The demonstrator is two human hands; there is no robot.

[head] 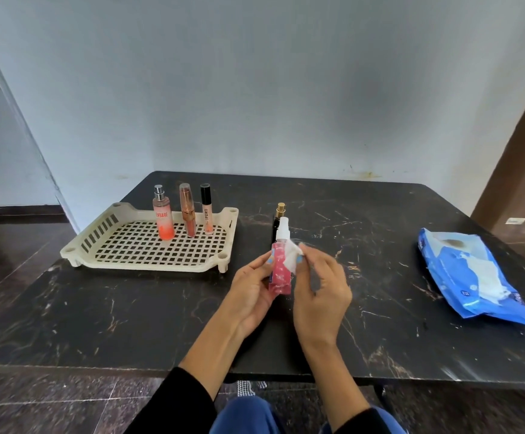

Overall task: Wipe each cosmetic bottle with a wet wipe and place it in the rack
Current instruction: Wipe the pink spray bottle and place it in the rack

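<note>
Pink translucent spray bottle with white nozzle (280, 270): upright, held centre, above the bench. White wet wipe (293, 257) pressed on its right side. Cream perforated plastic rack (148, 239), far left, holds three upright: orange-pink spray bottle (162, 218), rose-gold tube (187, 211), black-capped lip gloss tube (206, 211). Black gold-capped bottle (278, 221) stands behind the pink one.

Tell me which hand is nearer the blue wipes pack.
Right. The right hand is over mid-table, left of the wipes pack; the left hand is farther left.
</note>
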